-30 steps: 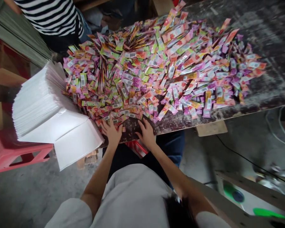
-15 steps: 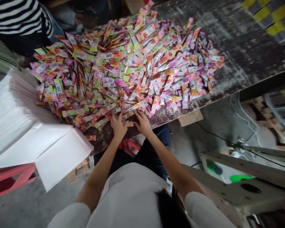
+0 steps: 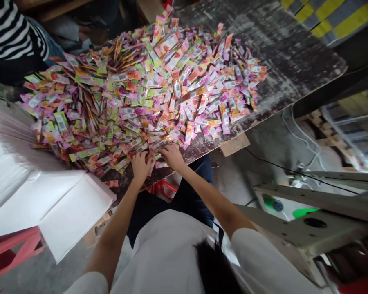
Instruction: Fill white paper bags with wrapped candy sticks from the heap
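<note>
A wide heap of small, shiny stick packets (image 3: pixel 129 110) in pink, orange, green and purple covers much of a dark, worn table (image 3: pixel 282 53). At its near edge my left hand (image 3: pixel 140 166) has its fingers bent together around a pinkish packet (image 3: pixel 151 168), which sticks out toward me. Beside it, my right hand (image 3: pixel 173 157) lies with fingers stretched to the left, touching packets at the edge of the heap. The fingertips of both hands are close together and partly hidden among the packets. One loose red packet (image 3: pixel 111 183) lies left of my left hand.
At the left stands an open white carton (image 3: pixel 64 212) beside stacked white sheets or bags (image 3: pixel 9 147), above a red stool (image 3: pixel 15 249). A person in a striped top (image 3: pixel 12 32) is across the table's far left. A metal machine frame (image 3: pixel 294 237) stands to my right.
The view has shifted, so the heap sits further left. My left hand has closed on a packet, and my right hand's fingers have turned leftward toward it.
</note>
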The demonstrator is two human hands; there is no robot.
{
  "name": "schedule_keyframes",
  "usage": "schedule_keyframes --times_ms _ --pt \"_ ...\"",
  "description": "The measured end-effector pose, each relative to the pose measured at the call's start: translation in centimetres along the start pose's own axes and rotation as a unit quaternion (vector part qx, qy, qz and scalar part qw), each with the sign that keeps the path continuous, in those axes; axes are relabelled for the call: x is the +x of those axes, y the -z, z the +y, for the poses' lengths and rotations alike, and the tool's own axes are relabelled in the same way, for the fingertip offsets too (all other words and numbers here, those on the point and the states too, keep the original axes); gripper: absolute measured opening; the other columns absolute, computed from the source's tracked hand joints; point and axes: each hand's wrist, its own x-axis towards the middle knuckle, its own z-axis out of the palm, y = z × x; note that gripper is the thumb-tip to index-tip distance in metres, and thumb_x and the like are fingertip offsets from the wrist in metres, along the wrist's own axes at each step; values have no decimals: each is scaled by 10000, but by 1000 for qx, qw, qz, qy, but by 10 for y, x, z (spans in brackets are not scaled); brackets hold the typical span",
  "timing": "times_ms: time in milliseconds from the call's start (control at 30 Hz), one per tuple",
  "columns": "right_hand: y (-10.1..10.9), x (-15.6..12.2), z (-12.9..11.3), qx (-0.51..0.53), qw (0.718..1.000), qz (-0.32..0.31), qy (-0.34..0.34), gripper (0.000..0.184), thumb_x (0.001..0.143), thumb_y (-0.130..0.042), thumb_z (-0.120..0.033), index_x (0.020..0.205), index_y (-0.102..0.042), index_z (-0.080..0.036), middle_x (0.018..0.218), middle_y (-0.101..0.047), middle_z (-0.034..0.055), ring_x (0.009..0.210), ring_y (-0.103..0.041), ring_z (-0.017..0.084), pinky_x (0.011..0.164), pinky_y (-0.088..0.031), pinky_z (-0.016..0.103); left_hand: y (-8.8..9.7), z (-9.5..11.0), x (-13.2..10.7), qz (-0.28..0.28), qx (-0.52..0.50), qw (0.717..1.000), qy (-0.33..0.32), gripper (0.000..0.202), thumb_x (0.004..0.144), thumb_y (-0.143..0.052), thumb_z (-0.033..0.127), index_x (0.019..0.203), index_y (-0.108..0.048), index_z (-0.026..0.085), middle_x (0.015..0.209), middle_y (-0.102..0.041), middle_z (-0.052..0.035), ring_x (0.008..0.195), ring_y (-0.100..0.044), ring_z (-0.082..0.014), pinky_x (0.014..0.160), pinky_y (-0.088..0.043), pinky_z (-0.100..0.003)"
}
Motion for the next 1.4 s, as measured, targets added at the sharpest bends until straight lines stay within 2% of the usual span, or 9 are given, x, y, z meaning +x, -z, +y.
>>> schedule_keyframes --times_ms 233,367,567,733,900,1000,1133,1267,1400 --pt "7 2 8 -13 1000 8 -23 301 899 -602 -308 1181 -635 -207 1166 -612 97 1111 -498 253 980 -357 392 -7 8 26 16 26 999 24 305 810 -564 362 1021 -642 156 1021 -649 -162 1032 -575 -347 883 -450 -442" --pt "17 3 14 23 998 41 -32 231 877 -614 -242 1101 -642 -193 1101 -641 87 1108 -515 241 1007 -359 382 -4 7 38 0 -11 1000 13 240 793 -567 409 876 -618 190 911 -662 -125 948 -609 -324 867 -472 -422" --pt "20 -20 25 156 958 174 -165 272 939 -437 -225 1179 -547 -159 1112 -632 140 1056 -571 231 943 -454 359 13 -16 29 20 -70 992 103 282 811 -450 199 1070 -558 176 994 -678 -117 949 -642 -277 871 -487 -382" --pt "15 -26 32 168 951 181 -183 341 877 -548 -282 1191 -531 -150 1084 -642 141 1036 -589 260 940 -476 394 18 -12 31 -10 -74 990 118 474 781 -542 224 1239 -461 130 1022 -653 -141 953 -647 -304 881 -496 -427" --pt "19 -30 34 161 958 169 -170 288 866 -547 -260 1139 -576 -171 1078 -644 130 1029 -594 257 932 -484 390 13 6 7 113 -66 991 38 619 775 -628 280 1314 -404 75 1319 -461 -237 1285 -442 -331 1068 -385 -439" --pt "20 -38 35 166 959 164 -163 277 874 -534 -254 1136 -591 -184 1083 -635 122 1031 -592 254 917 -493 385 3 3 -28 154 -17 985 68 662 795 -640 423 1308 -403 76 1311 -442 -242 1299 -402 -354 1077 -352 -489" --pt "15 -45 29 172 963 145 -150 258 870 -558 -254 1114 -608 -187 1062 -626 114 1004 -593 249 908 -496 379 -7 -14 -59 39 48 988 138 569 766 -654 533 1134 -512 123 1115 -553 -181 1119 -532 -359 940 -435 -495" --pt "8 -44 18 190 969 103 -118 266 838 -613 -228 1100 -613 -187 1068 -615 105 1024 -584 238 927 -489 365 -2 -28 -51 -42 45 991 118 282 807 -640 416 930 -550 179 990 -599 -113 995 -594 -283 888 -458 -393" --pt "6 -44 14 175 973 81 -124 336 807 -648 -206 1138 -602 -162 1086 -590 117 1021 -573 242 922 -485 366 6 -30 -39 -77 14 991 107 151 832 -597 298 920 -525 200 952 -626 -82 943 -617 -251 830 -461 -341"
